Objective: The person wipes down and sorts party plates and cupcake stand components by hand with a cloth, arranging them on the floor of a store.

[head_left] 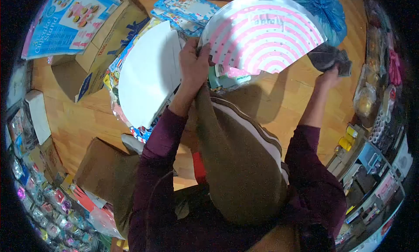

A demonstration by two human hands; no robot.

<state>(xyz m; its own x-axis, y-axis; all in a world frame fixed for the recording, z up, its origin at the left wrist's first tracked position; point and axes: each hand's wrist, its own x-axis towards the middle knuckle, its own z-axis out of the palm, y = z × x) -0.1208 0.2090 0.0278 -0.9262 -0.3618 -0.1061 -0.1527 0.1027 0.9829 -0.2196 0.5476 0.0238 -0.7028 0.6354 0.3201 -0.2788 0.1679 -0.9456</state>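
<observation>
A half-round card (266,38) with pink and white arcs, small stars and lettering is held up in front of me. My left hand (195,62) grips its left corner, fingers closed round the edge. In my right hand (328,76) is a bunched dark grey cloth (327,58), which overlaps the card's right corner. White curved sheets (148,73) lie in a stack on the floor just left of my left hand, over colourful printed packs. Beneath the card, part of a pink and green printed piece (233,75) shows.
A cardboard box (102,51) stands at the upper left, with a blue cupcake stand pack (72,21) on it. Blue printed packs (185,10) and a blue plastic bag (323,12) lie beyond the card. Packed goods line both sides.
</observation>
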